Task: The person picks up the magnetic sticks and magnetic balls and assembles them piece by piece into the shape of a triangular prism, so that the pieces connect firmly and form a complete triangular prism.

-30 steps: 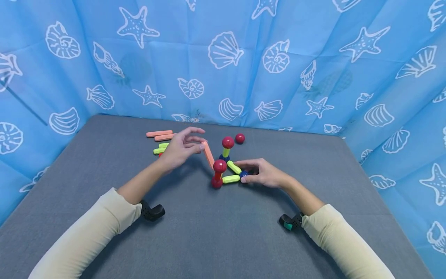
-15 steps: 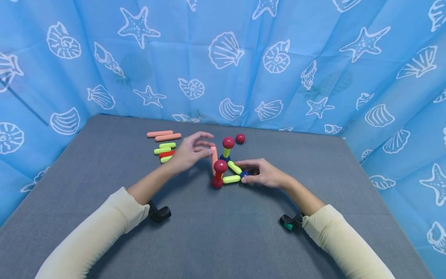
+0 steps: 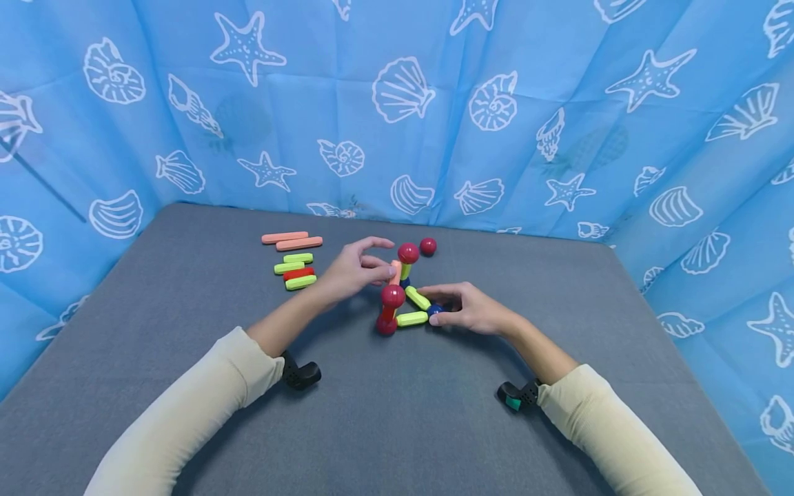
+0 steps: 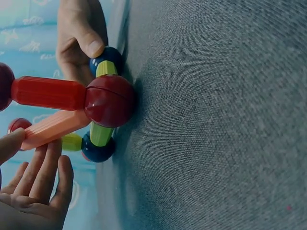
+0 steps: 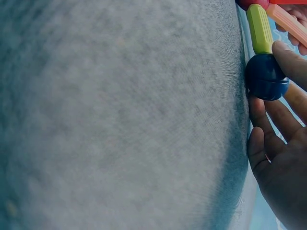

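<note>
My left hand (image 3: 356, 272) pinches the upper end of a salmon magnetic stick (image 4: 55, 128) between thumb and fingers. That stick slants up from the low front red ball (image 4: 110, 100), near the red ball (image 3: 408, 253) topping the rear lime upright. A red stick (image 4: 50, 93) rises from the same front ball to another red ball (image 3: 393, 296). My right hand (image 3: 468, 308) holds a blue ball (image 5: 266, 76) on the table with thumb and fingers. Two lime sticks (image 3: 412, 319) (image 3: 418, 297) run from this ball, one to the front red ball, one toward the rear blue ball (image 3: 405, 283).
At the back left lie two salmon sticks (image 3: 299, 244), several lime sticks (image 3: 301, 282) and a red stick (image 3: 299, 274). A loose red ball (image 3: 428, 246) sits behind the structure. A blue shell-patterned curtain (image 3: 347, 124) hangs around the grey table (image 3: 409, 413).
My left hand has moved right, swinging the salmon stick's upper end rightward toward the rear upright. The right hand has stayed on the blue ball.
</note>
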Motion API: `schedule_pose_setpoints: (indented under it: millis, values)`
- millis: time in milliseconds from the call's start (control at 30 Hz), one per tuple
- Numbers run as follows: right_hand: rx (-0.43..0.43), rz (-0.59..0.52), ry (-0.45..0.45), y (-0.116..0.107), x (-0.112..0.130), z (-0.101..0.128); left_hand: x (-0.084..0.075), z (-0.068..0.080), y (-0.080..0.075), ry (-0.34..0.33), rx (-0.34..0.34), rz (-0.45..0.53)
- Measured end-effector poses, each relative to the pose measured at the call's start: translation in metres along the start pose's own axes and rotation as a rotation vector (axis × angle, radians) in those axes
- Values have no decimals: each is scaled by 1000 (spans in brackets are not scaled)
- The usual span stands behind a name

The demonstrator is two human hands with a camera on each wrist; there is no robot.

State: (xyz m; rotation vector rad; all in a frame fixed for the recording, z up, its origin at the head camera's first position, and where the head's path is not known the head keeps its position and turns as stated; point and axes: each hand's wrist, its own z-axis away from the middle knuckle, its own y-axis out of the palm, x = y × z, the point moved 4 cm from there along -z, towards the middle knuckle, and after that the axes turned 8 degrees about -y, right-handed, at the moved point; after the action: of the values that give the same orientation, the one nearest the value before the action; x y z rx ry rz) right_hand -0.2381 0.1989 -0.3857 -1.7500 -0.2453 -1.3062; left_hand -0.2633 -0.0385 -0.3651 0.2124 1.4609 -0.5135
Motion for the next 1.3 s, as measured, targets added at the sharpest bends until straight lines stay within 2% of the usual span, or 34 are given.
schedule_pose_setpoints:
  millis: [333, 533, 667, 800, 967, 1167, 1300]
  values:
    - [-4, 8, -5, 0, 1, 1, 0, -4, 7, -83, 27, -38]
    - [-6, 14, -8, 0, -1, 1, 0, -5, 9, -73, 40, -63]
    - [-4, 13, -2, 0, -1, 1, 1, -2, 2, -58, 57, -57]
    - [-5, 17, 5, 1, 0, 0, 1, 6, -18, -29, 39, -79]
    - [-5, 34, 1, 1, 0, 0, 7, 21, -55, 8, -41, -150]
    - [-6, 42, -6, 0, -2, 0, 29, 42, -94, 60, -156, -377]
    - [-4, 39, -4, 0, -1, 0, 38, 56, -107, 61, -162, -521]
